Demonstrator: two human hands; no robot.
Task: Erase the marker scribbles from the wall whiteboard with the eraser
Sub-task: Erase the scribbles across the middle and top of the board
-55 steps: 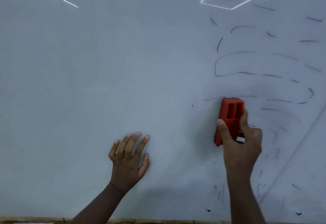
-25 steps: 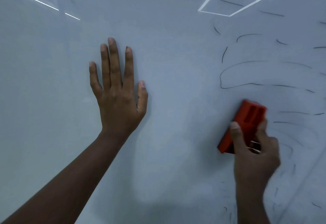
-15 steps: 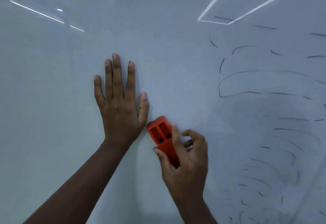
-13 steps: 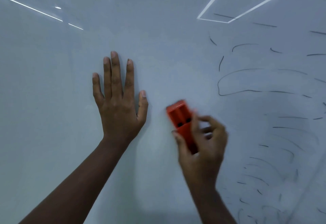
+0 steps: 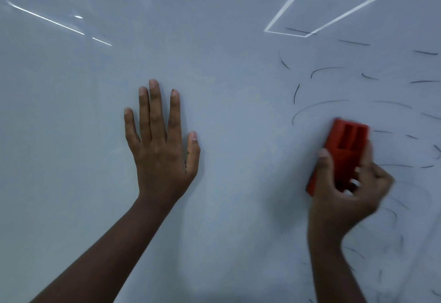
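We are holding the red eraser (image 5: 343, 145) in our right hand (image 5: 346, 197), with the thumb on one side and the fingers (image 5: 367, 157) curled round the other. It is lying flat on the whiteboard (image 5: 226, 76), just under a long curved marker line (image 5: 317, 106). To rub well, we think we should be pressing the eraser flat and sliding it in long, even strokes, so that each pass is going a little over the last one. Many short black marks are sitting above, beside and below the eraser, so lots is left. Our left hand (image 5: 162, 150) is resting flat on the clean part, fingers straight and a little spread, well apart from the eraser. Bright light reflections (image 5: 319, 14) are shining on the board and could be hiding faint marks.
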